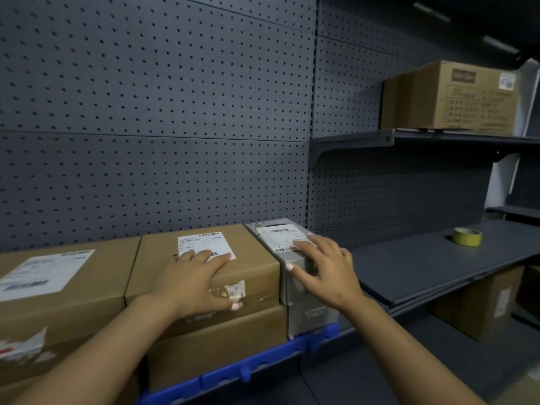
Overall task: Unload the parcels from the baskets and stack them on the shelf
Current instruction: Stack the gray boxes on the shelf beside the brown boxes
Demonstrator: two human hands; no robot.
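The left hand (194,276) lies flat with straight fingers on top of a brown box (204,267), fingertips on its white label (204,247), thumb down over the taped front edge; it presses and grips nothing. The right hand (321,267) is likewise spread open on the narrow grey box (295,258) just beside it, fingers over that box's label, thumb against the near face.

Both boxes stand touching each other on the shelf (415,264), the brown one stacked on a second brown box (216,343). A larger brown box (61,285) sits touching on the left. A blue plastic rim (263,363) runs under their front (basket or shelf trim, I cannot tell which).

This looks like the squaring-up step: both parcels seem placed and are being nudged into line. To do it well, push evenly with flat palms toward the dotted back panel (146,112), keep the grey box snug against its neighbour so it cannot tip, and leave labels facing up.

Further right the shelf carries a roll of yellow tape (466,236), and a cardboard carton (450,97) rests on the upper shelf.
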